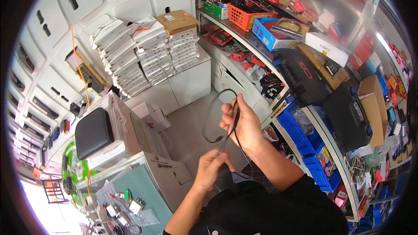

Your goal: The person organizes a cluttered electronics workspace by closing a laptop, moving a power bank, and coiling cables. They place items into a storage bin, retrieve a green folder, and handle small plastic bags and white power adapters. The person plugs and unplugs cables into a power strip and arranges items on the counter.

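A thin black cable (pixel 205 122) hangs in a loose loop in front of me, with a small dark plug (pixel 219 139) dangling at its end. My right hand (pixel 247 126) is closed around the cable, thumb up, and part of it runs over the palm. Below and to the left, my left hand (pixel 212 166) is closed in a pinch on a thin stretch of the cable. More of the cable drops from the right hand and curves back beneath the left one. The pinched part is mostly hidden by the fingers.
Stacks of white boxes (pixel 152 58) stand on a white cabinet ahead. At left, a black case (pixel 93 132) lies on a carton. A glass counter on the right bears an orange basket (pixel 248 15), black tool cases (pixel 300 76) and blue bins (pixel 300 126). Chargers (pixel 136 206) lie at lower left.
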Action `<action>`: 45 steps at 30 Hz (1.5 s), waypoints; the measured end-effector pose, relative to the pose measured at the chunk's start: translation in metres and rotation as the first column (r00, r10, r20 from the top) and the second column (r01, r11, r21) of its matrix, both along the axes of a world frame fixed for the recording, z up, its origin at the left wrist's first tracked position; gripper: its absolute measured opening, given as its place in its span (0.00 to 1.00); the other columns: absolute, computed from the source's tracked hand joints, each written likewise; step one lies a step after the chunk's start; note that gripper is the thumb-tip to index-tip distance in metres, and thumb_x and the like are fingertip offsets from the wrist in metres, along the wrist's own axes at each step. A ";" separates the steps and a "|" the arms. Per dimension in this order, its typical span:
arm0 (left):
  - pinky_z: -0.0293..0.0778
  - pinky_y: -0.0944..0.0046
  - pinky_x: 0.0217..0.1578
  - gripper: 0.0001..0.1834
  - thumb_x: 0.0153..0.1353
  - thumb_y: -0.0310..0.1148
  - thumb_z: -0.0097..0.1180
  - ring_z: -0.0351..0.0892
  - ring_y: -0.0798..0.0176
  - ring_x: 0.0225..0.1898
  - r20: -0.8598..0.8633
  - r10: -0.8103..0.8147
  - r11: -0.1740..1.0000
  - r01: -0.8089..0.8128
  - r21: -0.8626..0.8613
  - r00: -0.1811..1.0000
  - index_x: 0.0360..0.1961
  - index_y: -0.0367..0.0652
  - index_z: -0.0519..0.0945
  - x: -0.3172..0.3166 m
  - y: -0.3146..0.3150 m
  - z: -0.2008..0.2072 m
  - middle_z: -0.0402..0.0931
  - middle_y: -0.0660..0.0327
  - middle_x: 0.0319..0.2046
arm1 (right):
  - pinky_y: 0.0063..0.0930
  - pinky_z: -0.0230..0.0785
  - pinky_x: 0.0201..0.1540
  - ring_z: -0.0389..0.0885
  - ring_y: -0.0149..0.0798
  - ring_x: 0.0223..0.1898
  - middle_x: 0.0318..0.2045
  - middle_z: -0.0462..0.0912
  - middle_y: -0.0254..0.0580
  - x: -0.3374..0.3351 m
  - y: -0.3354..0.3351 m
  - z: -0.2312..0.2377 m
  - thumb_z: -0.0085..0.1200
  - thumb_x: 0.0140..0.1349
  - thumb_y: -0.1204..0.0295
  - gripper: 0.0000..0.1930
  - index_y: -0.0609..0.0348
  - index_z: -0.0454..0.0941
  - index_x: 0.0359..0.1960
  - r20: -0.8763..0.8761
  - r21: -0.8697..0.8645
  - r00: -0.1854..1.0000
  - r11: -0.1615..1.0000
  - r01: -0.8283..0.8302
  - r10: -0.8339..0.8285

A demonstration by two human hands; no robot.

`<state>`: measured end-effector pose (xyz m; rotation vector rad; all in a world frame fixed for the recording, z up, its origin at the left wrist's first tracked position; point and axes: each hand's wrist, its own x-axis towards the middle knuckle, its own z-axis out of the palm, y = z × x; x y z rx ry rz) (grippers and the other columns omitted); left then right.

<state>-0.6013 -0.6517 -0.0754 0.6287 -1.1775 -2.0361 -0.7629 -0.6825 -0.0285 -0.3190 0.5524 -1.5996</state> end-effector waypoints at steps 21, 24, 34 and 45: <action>0.55 0.56 0.63 0.39 0.66 0.61 0.39 0.62 0.59 0.63 0.011 0.306 0.943 -0.302 -0.138 0.952 0.63 0.37 0.62 -0.292 -0.469 0.036 0.62 0.54 0.62 | 0.30 0.67 0.46 0.72 0.34 0.44 0.41 0.72 0.40 -0.237 -0.376 -0.012 0.64 0.54 0.67 0.19 0.55 0.65 0.41 -0.792 -0.491 0.256 0.827 0.274 -0.554; 0.55 0.53 0.64 0.39 0.65 0.60 0.41 0.62 0.55 0.63 -0.037 0.108 0.980 -0.112 -0.161 0.993 0.65 0.39 0.60 -0.296 -0.488 0.048 0.57 0.54 0.65 | 0.21 0.68 0.34 0.74 0.27 0.34 0.35 0.72 0.38 -0.346 -0.450 0.042 0.61 0.58 0.63 0.19 0.56 0.64 0.40 -0.803 -0.511 0.065 0.741 0.436 -0.592; 0.67 0.55 0.54 0.28 0.70 0.50 0.40 0.73 0.56 0.54 0.516 0.487 0.785 -0.612 0.096 0.705 0.62 0.41 0.65 -0.116 -0.423 -0.049 0.65 0.55 0.60 | 0.42 0.57 0.64 0.66 0.53 0.60 0.58 0.70 0.57 -0.595 -0.636 -0.045 0.52 0.61 0.52 0.33 0.62 0.65 0.61 -0.393 -0.049 -0.902 0.975 0.217 0.181; 0.71 0.61 0.48 0.21 0.70 0.43 0.43 0.76 0.63 0.47 0.553 0.833 0.135 -0.980 -0.150 0.030 0.55 0.40 0.71 0.028 -0.236 -0.063 0.72 0.58 0.53 | 0.39 0.62 0.61 0.72 0.50 0.58 0.58 0.72 0.56 -0.502 -0.673 -0.106 0.42 0.65 0.65 0.24 0.64 0.67 0.60 -0.447 -0.143 -0.894 0.984 0.102 0.028</action>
